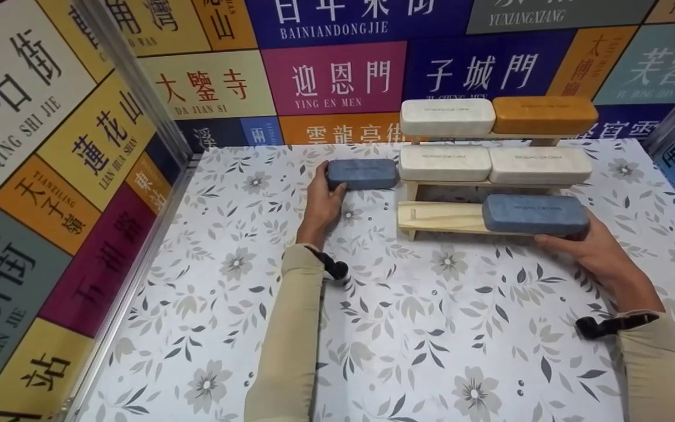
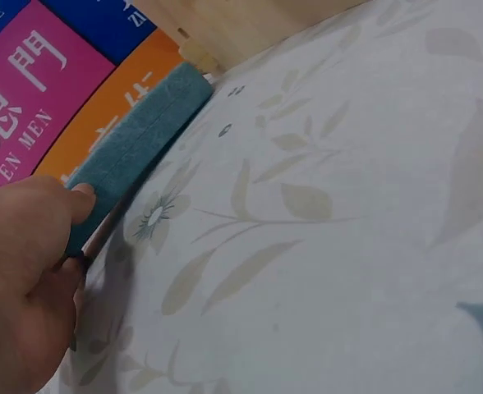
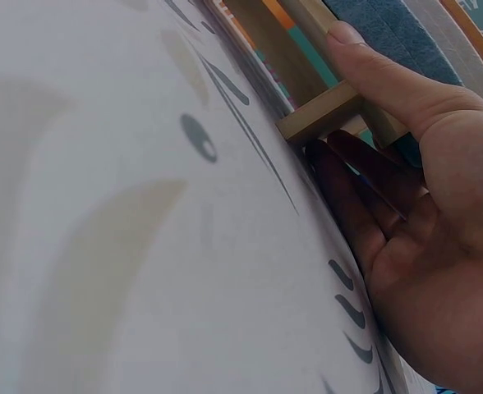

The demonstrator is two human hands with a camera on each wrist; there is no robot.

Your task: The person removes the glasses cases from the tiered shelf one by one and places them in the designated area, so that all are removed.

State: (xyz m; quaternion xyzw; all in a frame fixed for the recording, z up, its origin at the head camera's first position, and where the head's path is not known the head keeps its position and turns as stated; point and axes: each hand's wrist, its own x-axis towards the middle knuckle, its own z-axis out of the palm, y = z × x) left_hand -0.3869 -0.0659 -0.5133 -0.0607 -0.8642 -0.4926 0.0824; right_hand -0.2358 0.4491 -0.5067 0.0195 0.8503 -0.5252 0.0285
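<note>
My left hand (image 1: 322,205) grips the left end of a blue glasses case (image 1: 367,174), which lies flat just left of a stepped wooden rack (image 1: 443,217). In the left wrist view, the thumb presses on the side of that case (image 2: 135,139). My right hand (image 1: 604,246) is at the right end of the rack's lowest shelf, beside a second blue case (image 1: 537,214). The right wrist view shows the thumb along the shelf edge and case (image 3: 389,33), with the fingers reaching under the shelf; their tips are partly hidden.
White cases (image 1: 445,163) fill the middle shelf. On the top shelf stand a white case (image 1: 447,117) and an orange one (image 1: 544,115). Panels with printed characters (image 1: 337,76) border the floral-covered table (image 1: 408,328) at the back and sides.
</note>
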